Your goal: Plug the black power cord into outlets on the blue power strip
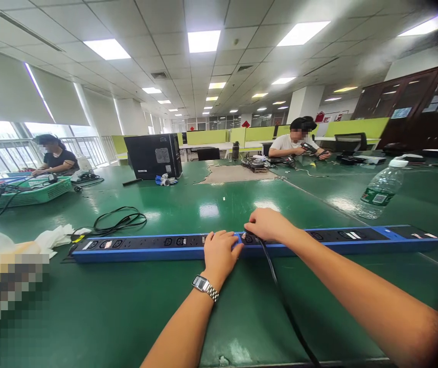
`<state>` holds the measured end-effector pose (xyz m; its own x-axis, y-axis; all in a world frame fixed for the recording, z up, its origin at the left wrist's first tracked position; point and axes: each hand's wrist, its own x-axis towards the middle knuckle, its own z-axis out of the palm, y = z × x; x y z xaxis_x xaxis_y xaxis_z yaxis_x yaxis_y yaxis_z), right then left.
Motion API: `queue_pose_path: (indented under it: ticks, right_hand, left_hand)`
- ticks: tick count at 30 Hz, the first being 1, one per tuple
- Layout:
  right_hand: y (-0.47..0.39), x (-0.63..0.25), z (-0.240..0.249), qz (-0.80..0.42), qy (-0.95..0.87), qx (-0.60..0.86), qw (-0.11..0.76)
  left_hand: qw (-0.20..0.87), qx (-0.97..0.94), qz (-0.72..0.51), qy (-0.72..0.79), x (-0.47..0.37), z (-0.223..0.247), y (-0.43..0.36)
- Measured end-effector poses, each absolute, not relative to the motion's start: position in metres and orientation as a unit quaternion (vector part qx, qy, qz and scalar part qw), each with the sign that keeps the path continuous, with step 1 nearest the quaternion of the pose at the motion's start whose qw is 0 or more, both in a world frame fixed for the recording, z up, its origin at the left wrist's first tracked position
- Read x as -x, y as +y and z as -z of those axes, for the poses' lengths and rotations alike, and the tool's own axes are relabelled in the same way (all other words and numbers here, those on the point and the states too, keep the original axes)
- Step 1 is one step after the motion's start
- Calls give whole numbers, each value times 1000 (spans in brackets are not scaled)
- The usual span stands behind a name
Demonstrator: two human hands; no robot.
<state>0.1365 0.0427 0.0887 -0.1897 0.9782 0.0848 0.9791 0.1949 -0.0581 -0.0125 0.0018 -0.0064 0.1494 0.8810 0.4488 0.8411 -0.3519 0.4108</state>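
A long blue power strip (138, 254) with black sockets along its top lies across the green table in front of me. My left hand (221, 254), with a metal watch (205, 287) at the wrist, is laid over the middle of the strip, its fingers curled across the top. Just right of it, my right hand (269, 224) pinches a plug at the strip's sockets. The plug is mostly hidden by my fingers, so how deep it sits cannot be seen. Its black power cord (276, 286) runs down toward the table's near edge.
A plastic water bottle (382, 190) stands behind the strip's right part. Coiled black cable (121, 221) and white crumpled wrapping (52, 240) lie at left. Farther back are a black computer case (153, 156), a green basket (35, 193) and two people at work.
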Motion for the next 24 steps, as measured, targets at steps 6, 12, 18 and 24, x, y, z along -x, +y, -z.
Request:
queue_pose_path:
  ticks: [6,12,18,24]
  right_hand:
    - [45,-164,-62,-15,-763,644,60]
    - [40,-163,-74,-21,-747,665,19]
    - [30,-157,-81,-17,-747,664,-19]
    - [40,-181,-73,-1,-746,666,-4]
  left_hand:
    - [4,-776,-303,553,15,9,-1]
    - [-27,-794,-286,536,17,12,1]
    - [-32,-799,-281,531,19,14,2]
    - [-32,-795,-295,529,19,17,4]
